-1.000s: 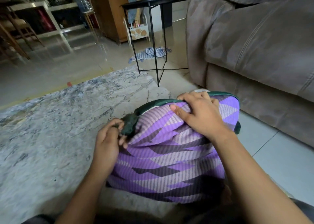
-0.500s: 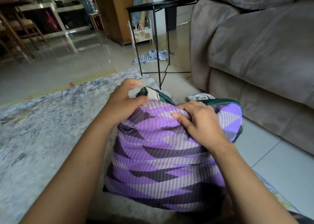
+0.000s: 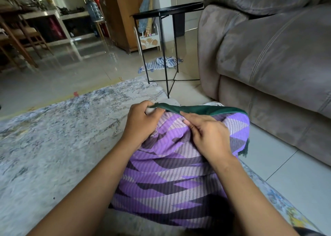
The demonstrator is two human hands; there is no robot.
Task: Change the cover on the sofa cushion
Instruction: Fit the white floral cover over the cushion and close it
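Cushion (image 3: pixel 172 173) w/ purple zigzag cover lies on the grey marbled rug (image 3: pixel 53 137), right in front of the person, its far end raised toward the sofa. Along that far top edge runs a dark green fabric edge (image 3: pixel 200 109), pulled taut btwn both hands; a bit of green fringe hangs at the cushion's right side.

Left hand (image 3: pixel 141 123) sits at the top-left corner, thumb and fingers pinched shut on the left end of the green edge. Right hand (image 3: pixel 206 135) rests on the purple cover just beside it, thumb and forefinger pinching the green edge near its middle, other fingers curled against the cover. Hands are near each other, not touching. Both forearms reach in from the bottom of the view, over the cushion.

Grey sofa (image 3: pixel 268 57) stands to the right on pale floor tiles, near the cushion's far-right corner. Black wire-leg side table (image 3: pixel 168 12) stands beyond the rug, beside the sofa arm; striped blue-white cloth (image 3: pixel 161 64) lies on the floor under/behind it. Wooden chairs and white shelving sit far back left.
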